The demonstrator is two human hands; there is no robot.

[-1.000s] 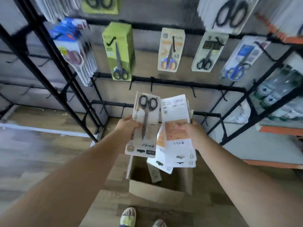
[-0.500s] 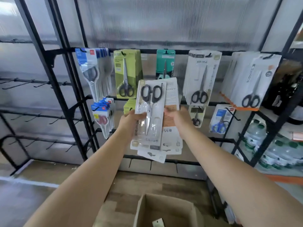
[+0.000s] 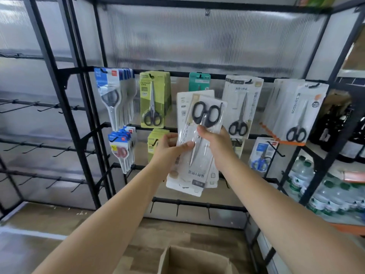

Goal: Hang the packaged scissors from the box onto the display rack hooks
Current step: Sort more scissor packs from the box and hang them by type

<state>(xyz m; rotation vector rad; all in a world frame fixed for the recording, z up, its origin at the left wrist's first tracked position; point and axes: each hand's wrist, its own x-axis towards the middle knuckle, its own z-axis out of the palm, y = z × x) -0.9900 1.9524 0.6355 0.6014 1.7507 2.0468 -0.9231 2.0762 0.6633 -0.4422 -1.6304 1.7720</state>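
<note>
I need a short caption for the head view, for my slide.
Both hands, left and right, hold a stack of packaged scissors before the display rack.

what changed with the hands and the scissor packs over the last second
Both hands lifted the packs from over the box up in front of the rack. The right hand, which held the rear packs, now pinches the front pack, apparently drawing it off the stack. The left hand still holds the stack. Nothing new has been hung.
</note>
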